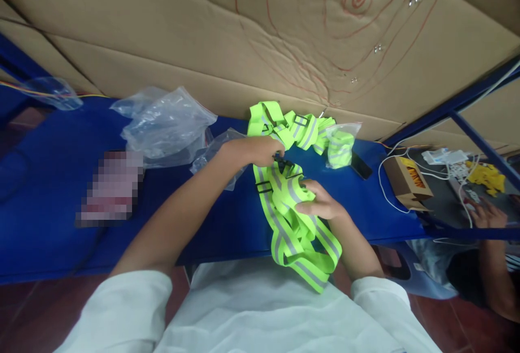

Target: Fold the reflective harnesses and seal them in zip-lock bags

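Note:
A neon-yellow reflective strap harness (284, 234) with grey stripes hangs in loops over the table's front edge. My left hand (266, 151) is closed at its upper end, with black buckle parts (284, 163) at the fingertips. Lower down and to the right, my right hand (320, 200) grips the bunched straps, the thumb across them. More straps of the same kind (300, 128) lie heaped behind, against the cardboard. Beside that heap stands a clear bag (341, 147) with a folded yellow strap inside.
Clear plastic bags (166, 125) lie left on the blue table (211, 228), near a blurred-out item (116, 185). A phone (361, 166) rests right of the bagged strap. Farther right are an open carton (408, 182), white cables, yellow material (487, 176) and another person's hand (489, 215). Cardboard (195, 33) walls the back.

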Demonstrator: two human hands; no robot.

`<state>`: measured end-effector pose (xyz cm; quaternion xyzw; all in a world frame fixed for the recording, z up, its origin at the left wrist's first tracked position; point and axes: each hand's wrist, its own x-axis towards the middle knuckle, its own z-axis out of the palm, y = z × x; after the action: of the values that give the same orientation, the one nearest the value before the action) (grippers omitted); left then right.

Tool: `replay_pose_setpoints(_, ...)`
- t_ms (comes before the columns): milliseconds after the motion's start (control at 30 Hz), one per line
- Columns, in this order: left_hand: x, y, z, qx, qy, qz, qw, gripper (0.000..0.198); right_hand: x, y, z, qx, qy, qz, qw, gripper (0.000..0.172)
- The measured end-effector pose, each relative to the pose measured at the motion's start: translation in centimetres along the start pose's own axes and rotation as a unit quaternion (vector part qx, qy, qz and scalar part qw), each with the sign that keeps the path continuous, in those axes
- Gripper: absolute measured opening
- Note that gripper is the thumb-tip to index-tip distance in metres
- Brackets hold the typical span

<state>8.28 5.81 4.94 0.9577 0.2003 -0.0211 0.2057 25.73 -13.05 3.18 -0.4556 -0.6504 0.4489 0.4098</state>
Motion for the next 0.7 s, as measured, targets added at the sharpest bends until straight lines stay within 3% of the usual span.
replay_pose_setpoints(133, -0.4, 0.2, -1.1, -0.003, -0.023, 0.008, 1.0, 0.042, 0.6, -1.0, -0.3, -0.107, -0.131, -0.078, 0.983, 0.036)
replay_pose_setpoints(233, -1.1, 0.5, -2.6, -0.059, 0.036, 0.011, 0.998, 0.032, 0.9, -0.8, -0.6, -0.191, -0.144, -0.093, 0.967, 0.029)
replay_pose_setpoints(300, -1.3, 0.4, -3.4, -0.117, 0.148, -0.008, 0.982, 0.027, 1.0, -0.1, -0.7, -0.297, -0.084, -0.079, 0.948, 0.017)
replay_pose_setpoints(367, -1.1, 0.2, -3.9, -0.172, 0.284, -0.033, 0.943, 0.026, 1.2, 0.7, -1.0, -0.405, 0.003, -0.051, 0.913, 0.005)
replay_pose_setpoints(467, -0.5, -0.6, -4.2, -0.228, 0.435, -0.053, 0.87, 0.021, 1.5, 1.8, -1.8, -0.457, 0.134, -0.005, 0.879, 0.026)
replay_pose_setpoints(567, -0.2, -1.2, -4.4, -0.243, 0.508, -0.051, 0.825, 0.016, 1.6, 2.4, -3.0, -0.393, 0.263, 0.009, 0.881, 0.043)
replay_pose_setpoints(700, -0.5, -1.0, -4.7, -0.225, 0.52, -0.062, 0.822, 0.014, 1.5, 2.7, -3.8, -0.332, 0.368, -0.049, 0.867, 0.062)
